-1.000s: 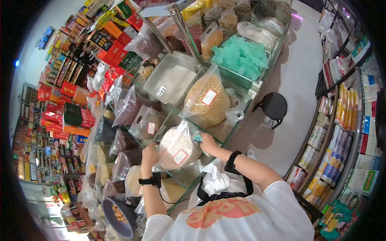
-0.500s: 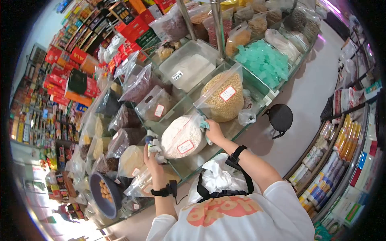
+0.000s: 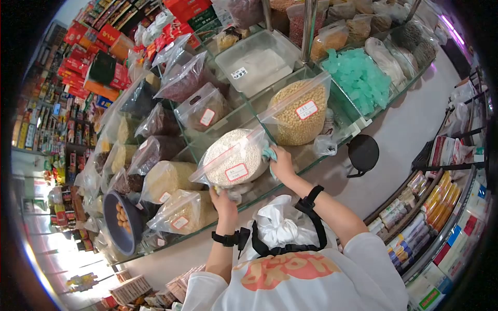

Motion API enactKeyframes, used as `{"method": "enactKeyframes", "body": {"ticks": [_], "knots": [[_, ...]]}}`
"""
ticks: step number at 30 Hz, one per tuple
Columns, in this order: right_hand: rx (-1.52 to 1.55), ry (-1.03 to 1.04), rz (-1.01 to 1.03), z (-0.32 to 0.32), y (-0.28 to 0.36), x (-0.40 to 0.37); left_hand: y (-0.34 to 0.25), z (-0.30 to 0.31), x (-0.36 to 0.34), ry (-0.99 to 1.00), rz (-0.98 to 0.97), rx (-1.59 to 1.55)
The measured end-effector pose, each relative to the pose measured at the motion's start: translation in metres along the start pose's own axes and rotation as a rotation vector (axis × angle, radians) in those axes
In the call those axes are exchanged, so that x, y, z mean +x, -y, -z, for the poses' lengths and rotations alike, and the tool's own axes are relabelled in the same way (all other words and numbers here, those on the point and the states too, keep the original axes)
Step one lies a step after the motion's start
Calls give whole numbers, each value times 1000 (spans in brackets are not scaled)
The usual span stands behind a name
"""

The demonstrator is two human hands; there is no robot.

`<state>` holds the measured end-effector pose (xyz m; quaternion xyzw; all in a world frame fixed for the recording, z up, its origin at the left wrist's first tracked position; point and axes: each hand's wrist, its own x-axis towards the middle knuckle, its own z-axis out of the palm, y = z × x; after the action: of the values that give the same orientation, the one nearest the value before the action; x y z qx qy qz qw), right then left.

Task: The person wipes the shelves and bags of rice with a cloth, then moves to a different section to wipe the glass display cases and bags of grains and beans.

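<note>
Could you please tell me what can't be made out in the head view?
All in the head view:
- Underside of the bag of white grains: hidden by the bag itself.
- Writing on its label: too small.
- Left hand: exact grip too small to tell.
- Right hand: palm hidden by its own back.
- Metal post: top cut off by the upper edge.

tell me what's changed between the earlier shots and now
The left hand has moved from the side of the white-grain bag to its edge nearest the person; whether it has gripped or let go of anything isn't clear. The view has turned too. The right hand still holds the blue-green cloth at the bag's other side, and the bag of yellowish beans stays beside it.
</note>
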<state>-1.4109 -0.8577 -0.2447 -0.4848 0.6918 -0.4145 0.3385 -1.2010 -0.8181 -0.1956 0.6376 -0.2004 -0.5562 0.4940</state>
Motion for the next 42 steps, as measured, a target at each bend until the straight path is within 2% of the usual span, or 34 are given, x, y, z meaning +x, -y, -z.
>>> {"method": "enactKeyframes", "body": {"ticks": [1, 2, 3, 5, 7, 9, 10, 11, 13, 14, 15, 16, 17, 18, 19, 20, 23, 25, 27, 29, 30, 32, 35, 37, 38, 39, 41, 42], "knots": [[80, -64, 124, 8, 18, 2, -9, -8, -8, -28, -170, -72], [160, -131, 248, 15, 34, 5, -21, -16, -15, -101, -206, -62], [155, -129, 242, 21, 45, 8, -17, -11, -9, -102, -199, -61], [261, -89, 320, 26, 60, 10, -6, 2, 4, -113, -417, 79], [258, -98, 266, 9, 39, 8, 5, 4, 16, -118, -392, 73], [78, -168, 170, -3, 23, 1, 20, 8, 39, 3, -239, -38], [76, -169, 170, -6, 18, -4, 6, 3, 30, 35, 102, -22], [78, -109, 88, -8, 13, -9, 19, 8, 43, 38, 103, -24], [76, -60, 2, -12, 9, -12, 61, 24, 80, 104, 355, -167], [-2, -5, -95, -14, 7, -11, 67, 29, 78, 114, 360, -162], [-78, 44, -191, -16, 6, -9, 67, 30, 73, 353, 224, 149], [-78, 25, -194, -18, 6, -8, 66, 27, 72, 590, 75, 461], [-109, 106, -343, -21, 7, -8, 65, 23, 72, 609, 72, 469], [-135, 187, -493, -25, 7, -9, 49, 10, 57, 674, -32, 683], [-129, 165, -501, -33, 3, -11, 34, 0, 44, 736, -141, 896], [-92, 164, -574, -41, -6, -14, 25, -9, 35, 786, -232, 907], [9, 189, -665, -29, -1, -16, 21, 5, 34, 826, -176, 867], [253, 161, -700, -17, 9, -17, -17, -1, 9, 789, -155, 917], [332, 181, -664, -12, 11, -18, -55, -12, -12, 783, 24, 690], [304, 169, -528, 5, 41, -19, -82, -19, -30, 728, 34, 706], [309, 168, -529, 20, 62, -21, -90, -23, -38, 720, 15, 653], [602, 200, -407, 51, 97, -25, -104, -32, -51, 718, -50, 634], [772, 168, -298, 65, 94, -28, -84, -29, -32, 776, -142, 560], [776, 135, -256, 91, 90, -39, -65, -33, -25, 664, 88, 161], [794, 145, -272, 101, 78, -44, -51, -38, -18, 593, 368, -145], [812, 155, -290, 112, 67, -48, -45, -47, -23, 591, 368, -141], [803, 160, -294, 146, 44, -57, -26, -69, -40, 496, 630, -293], [748, 138, -382, 166, 35, -61, -22, -82, -55, 554, 500, -171]]}}
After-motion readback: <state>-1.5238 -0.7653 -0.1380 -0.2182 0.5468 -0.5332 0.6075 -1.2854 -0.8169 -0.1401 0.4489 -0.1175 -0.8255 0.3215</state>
